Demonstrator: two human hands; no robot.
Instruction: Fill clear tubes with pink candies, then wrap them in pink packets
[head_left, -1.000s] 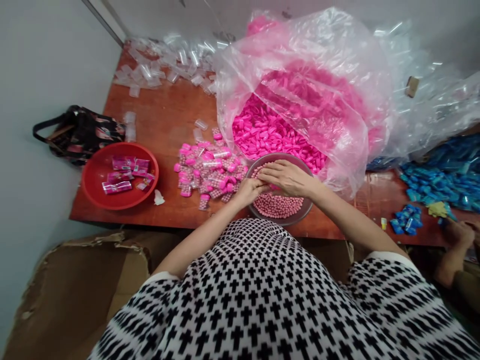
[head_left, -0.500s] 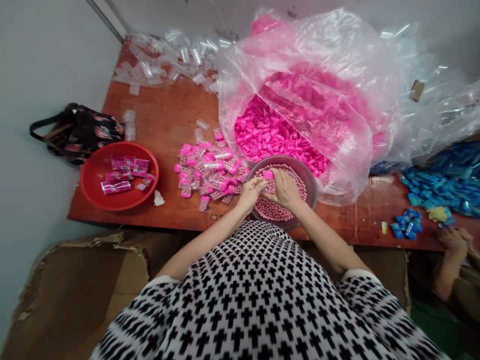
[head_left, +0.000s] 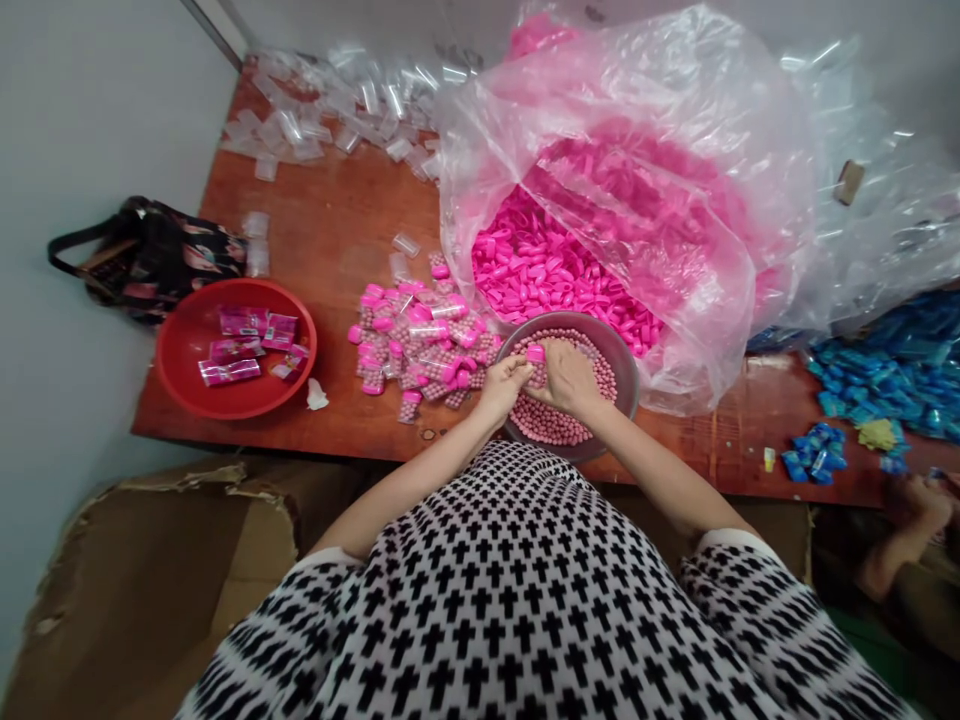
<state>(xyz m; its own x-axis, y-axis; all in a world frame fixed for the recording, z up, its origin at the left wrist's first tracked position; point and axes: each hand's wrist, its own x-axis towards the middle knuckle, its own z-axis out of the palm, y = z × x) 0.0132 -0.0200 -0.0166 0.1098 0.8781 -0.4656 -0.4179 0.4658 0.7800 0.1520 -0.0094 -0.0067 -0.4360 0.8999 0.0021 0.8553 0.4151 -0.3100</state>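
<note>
Over a grey bowl [head_left: 628, 375] of round pink beads [head_left: 555, 428], both hands hold one small clear bottle [head_left: 536, 354] with a bright pink cap. My left hand [head_left: 504, 388] pinches it from the left with thumb and fingertips. Curled round its right side is my right hand [head_left: 568, 380], the fingers near the cap. Most of the bottle's body is hidden by the fingers. Left of the bowl lies a heap of filled, pink-capped bottles [head_left: 420, 345]. Just behind the bowl, a big clear plastic bag [head_left: 720, 330] spills pink caps [head_left: 540, 265].
A red basin [head_left: 176, 385] with several pink packets stands at the left, beside a black patterned bag [head_left: 150, 260]. Clear empty bottles [head_left: 300, 125] lie at the back. Blue packets [head_left: 885, 385] cover the right side, near another person's hands [head_left: 919, 505]. An open cardboard box [head_left: 150, 560] sits below the table.
The right hand's fingers have curled in more closely by the cap, while the left keeps its pinch. The view has shifted slightly. At the far right, the other person's hands have moved.
</note>
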